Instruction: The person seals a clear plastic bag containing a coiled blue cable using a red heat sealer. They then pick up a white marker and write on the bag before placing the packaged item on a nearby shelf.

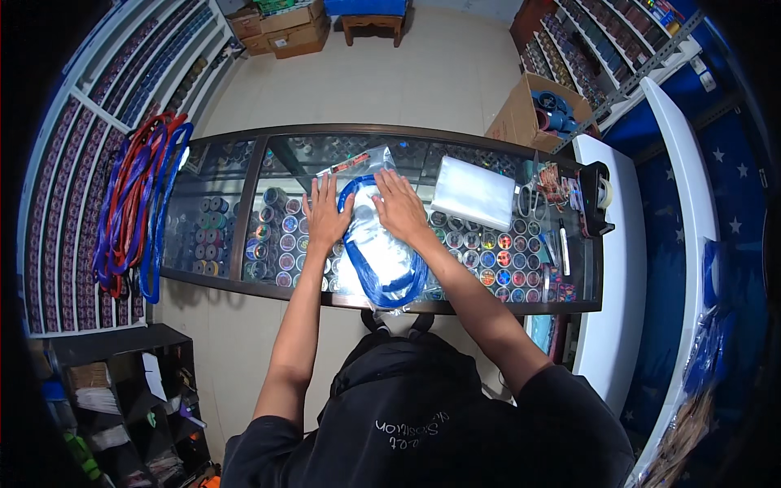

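A hank of glossy blue line (364, 268), looped into a long oval, lies in a clear plastic bag (383, 244) on a glass-topped display counter (366, 129). The bag's far end bears a printed red and black strip. My left hand (328, 215) rests flat with fingers spread at the hank's far left side, its thumb near the strands. On the far right part, my right hand (401, 208) presses palm down and covers some of the loop. Neither hand grips anything. Strong glare hides part of the bag's middle.
Right of my hands lie a stack of clear plastic bags (474, 192), scissors (532, 202), a marker pen (564, 250) and a black tape dispenser (593, 204). Red, purple and blue hanks (137, 207) hang at left. A cardboard box (514, 116) stands beyond the counter.
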A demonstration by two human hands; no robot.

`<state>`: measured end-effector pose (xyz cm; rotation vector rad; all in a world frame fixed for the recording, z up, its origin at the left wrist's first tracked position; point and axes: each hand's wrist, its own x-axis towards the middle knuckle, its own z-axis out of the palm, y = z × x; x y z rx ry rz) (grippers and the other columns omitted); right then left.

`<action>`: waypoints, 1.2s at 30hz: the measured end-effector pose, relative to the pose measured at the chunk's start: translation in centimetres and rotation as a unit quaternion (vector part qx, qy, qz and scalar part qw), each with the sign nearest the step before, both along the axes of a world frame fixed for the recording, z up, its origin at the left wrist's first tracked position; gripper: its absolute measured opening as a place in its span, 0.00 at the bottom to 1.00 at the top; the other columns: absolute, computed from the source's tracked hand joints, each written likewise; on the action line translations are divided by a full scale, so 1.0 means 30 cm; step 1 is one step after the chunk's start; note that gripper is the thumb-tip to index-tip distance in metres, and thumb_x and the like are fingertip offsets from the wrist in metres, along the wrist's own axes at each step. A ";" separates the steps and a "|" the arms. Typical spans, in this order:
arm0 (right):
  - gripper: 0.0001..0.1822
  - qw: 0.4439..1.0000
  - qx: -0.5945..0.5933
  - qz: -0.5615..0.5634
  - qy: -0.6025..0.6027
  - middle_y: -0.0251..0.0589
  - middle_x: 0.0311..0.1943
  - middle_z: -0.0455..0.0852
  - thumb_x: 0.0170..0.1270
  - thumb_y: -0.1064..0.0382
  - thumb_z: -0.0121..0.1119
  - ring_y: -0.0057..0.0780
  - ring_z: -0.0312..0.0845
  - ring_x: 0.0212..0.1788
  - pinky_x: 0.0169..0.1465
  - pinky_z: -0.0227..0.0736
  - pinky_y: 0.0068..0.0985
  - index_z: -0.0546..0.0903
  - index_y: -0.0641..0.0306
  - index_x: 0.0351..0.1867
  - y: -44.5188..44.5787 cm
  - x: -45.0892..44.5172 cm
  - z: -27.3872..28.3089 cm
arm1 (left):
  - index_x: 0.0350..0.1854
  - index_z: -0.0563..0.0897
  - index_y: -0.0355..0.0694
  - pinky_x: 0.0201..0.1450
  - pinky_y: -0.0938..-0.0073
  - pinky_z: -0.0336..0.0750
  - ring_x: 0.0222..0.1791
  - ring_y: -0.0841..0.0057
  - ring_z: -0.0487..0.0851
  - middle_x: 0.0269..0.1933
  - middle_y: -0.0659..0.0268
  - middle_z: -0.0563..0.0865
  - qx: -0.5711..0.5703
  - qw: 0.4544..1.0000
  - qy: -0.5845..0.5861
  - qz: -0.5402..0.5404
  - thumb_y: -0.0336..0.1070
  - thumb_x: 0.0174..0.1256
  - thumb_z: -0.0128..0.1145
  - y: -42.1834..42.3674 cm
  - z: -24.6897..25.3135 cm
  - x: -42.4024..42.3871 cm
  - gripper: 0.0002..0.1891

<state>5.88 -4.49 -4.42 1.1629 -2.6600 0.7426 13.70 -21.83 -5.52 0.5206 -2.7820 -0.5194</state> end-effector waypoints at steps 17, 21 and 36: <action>0.29 1.000 0.000 -0.005 -0.030 0.53 0.70 0.64 0.71 0.54 0.47 0.45 0.56 0.74 0.76 0.49 0.39 0.65 0.69 0.69 0.085 0.004 0.001 | 0.69 0.67 0.35 0.76 0.56 0.46 0.75 0.62 0.59 0.74 0.54 0.64 0.018 0.996 0.080 0.020 0.55 0.64 0.57 0.001 0.000 0.018 0.37; 0.27 0.999 -0.019 0.000 -0.025 0.54 0.69 0.67 0.70 0.57 0.49 0.46 0.58 0.73 0.75 0.50 0.38 0.67 0.71 0.67 0.123 0.025 0.017 | 0.69 0.68 0.36 0.76 0.56 0.46 0.75 0.63 0.60 0.73 0.54 0.66 0.025 0.996 0.089 0.021 0.53 0.65 0.57 0.001 -0.001 0.020 0.35; 0.23 0.991 -0.080 -0.107 -0.005 0.51 0.64 0.73 0.64 0.61 0.58 0.49 0.64 0.68 0.69 0.61 0.40 0.76 0.63 0.61 0.356 0.035 0.109 | 0.62 0.74 0.33 0.72 0.59 0.56 0.68 0.56 0.68 0.69 0.52 0.71 0.049 0.987 0.151 0.016 0.46 0.69 0.56 -0.004 -0.003 0.023 0.25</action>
